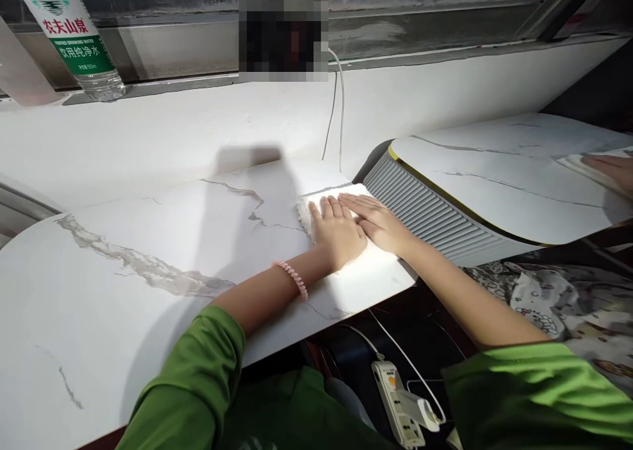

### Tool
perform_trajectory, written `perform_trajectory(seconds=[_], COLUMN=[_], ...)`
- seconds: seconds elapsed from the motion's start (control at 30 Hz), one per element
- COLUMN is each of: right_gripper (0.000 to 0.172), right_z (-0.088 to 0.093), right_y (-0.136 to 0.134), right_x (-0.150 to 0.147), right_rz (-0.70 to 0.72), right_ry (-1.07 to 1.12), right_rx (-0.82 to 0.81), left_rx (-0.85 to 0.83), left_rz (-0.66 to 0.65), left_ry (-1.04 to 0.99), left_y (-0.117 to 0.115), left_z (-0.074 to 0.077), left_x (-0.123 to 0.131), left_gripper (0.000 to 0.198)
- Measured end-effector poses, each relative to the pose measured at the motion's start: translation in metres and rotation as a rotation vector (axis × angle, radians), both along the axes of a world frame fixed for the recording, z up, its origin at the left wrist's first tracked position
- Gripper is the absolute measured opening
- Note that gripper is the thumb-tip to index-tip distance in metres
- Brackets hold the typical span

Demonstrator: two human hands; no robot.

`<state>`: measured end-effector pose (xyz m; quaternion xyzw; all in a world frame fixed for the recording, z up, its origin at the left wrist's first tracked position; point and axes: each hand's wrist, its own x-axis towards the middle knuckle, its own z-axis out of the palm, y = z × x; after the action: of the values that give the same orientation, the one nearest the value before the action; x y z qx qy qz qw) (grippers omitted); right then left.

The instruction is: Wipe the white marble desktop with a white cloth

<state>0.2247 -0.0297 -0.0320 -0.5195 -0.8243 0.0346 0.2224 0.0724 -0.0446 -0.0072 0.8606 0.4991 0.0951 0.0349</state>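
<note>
A white cloth (309, 207) lies flat near the right end of a white marble-patterned tabletop (163, 232). Pressed flat on it is my left hand (339, 235), fingers stretched out, a pink beaded bracelet (293, 278) around that wrist. Coming in from the right, my right hand (378, 220) also rests on the cloth with straight fingers, its fingertips beside and touching the left hand. Part of the cloth is hidden under both hands. Neither hand is gripping anything.
A ribbed cabinet side (430, 202) borders the cloth, beneath a second marble top (494, 166) where another person's hand (613, 169) lies on a white cloth. A water bottle (82, 47) stands on the window ledge. Cables run to a power strip (395, 404) below the table edge.
</note>
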Motion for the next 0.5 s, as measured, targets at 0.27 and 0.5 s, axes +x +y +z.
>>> perform_trajectory(seconds=[0.27, 0.5], right_gripper=[0.059, 0.058], right_z=[0.008, 0.0], right_y=[0.091, 0.153], right_x=[-0.028, -0.039], right_rz=[0.013, -0.046], right_ry=[-0.044, -0.053], right_rx=[-0.026, 0.022], left_rx=[-0.037, -0.103], left_rz=[0.145, 0.127], left_ry=[-0.043, -0.016], left_y=[0.08, 0.142], left_z=[0.0, 0.003], left_x=[-0.016, -0.025], left_gripper=[0.057, 0.057])
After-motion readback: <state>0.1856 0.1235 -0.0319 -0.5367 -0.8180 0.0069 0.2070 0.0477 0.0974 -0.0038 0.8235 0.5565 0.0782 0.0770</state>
